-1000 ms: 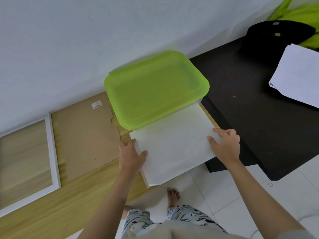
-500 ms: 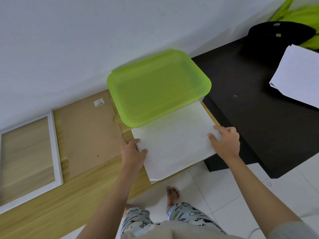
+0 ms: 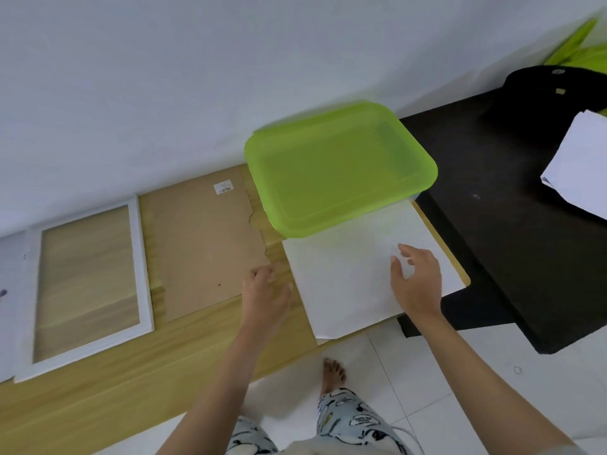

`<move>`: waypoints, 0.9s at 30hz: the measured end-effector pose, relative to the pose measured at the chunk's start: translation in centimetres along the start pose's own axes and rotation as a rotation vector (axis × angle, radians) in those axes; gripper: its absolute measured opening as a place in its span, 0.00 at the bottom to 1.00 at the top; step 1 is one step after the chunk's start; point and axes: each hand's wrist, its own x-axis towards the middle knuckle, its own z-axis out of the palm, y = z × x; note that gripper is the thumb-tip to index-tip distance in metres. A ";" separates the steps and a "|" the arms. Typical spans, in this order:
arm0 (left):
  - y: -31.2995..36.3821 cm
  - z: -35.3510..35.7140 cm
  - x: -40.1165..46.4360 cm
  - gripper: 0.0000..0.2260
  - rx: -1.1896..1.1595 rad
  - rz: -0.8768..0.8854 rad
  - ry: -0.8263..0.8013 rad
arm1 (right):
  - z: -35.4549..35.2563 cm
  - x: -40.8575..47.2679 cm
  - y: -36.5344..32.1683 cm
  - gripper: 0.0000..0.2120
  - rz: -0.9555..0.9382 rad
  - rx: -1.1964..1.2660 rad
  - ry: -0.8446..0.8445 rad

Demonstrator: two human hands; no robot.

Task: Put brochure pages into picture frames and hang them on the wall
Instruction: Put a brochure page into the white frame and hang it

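A large white sheet (image 3: pixel 354 274) lies on the wooden table (image 3: pixel 164 362), its far edge tucked under a green plastic lid (image 3: pixel 338 165). My right hand (image 3: pixel 417 280) hovers over the sheet with fingers spread, holding nothing. My left hand (image 3: pixel 266 290) is at the near right corner of a brown backing board (image 3: pixel 203 244), fingertips touching its edge. A white picture frame (image 3: pixel 141 264) lies flat at the left with the wood showing through its pane.
A black table (image 3: pixel 512 244) adjoins on the right with white papers (image 3: pixel 581 165) and a black cap (image 3: pixel 551 93). The white wall rises behind. My bare foot (image 3: pixel 333 372) stands on the tiled floor below the table edge.
Both hands have let go of the white sheet. My left hand has moved left onto the backing board's corner. My right hand has lifted and shifted inward over the sheet.
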 end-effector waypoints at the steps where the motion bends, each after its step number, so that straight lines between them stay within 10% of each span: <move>1: -0.6 -1.1 -0.1 0.18 0.008 0.016 0.011 | 0.9 -0.8 -1.5 0.15 -0.025 0.032 -0.023; 12: -12.3 -22.1 0.2 0.17 0.016 0.021 0.186 | 17.0 -11.1 -21.2 0.12 -0.135 0.238 -0.251; 27: -32.4 -48.1 -2.7 0.18 0.059 -0.410 0.517 | 38.7 -23.7 -45.9 0.17 -0.407 0.191 -0.625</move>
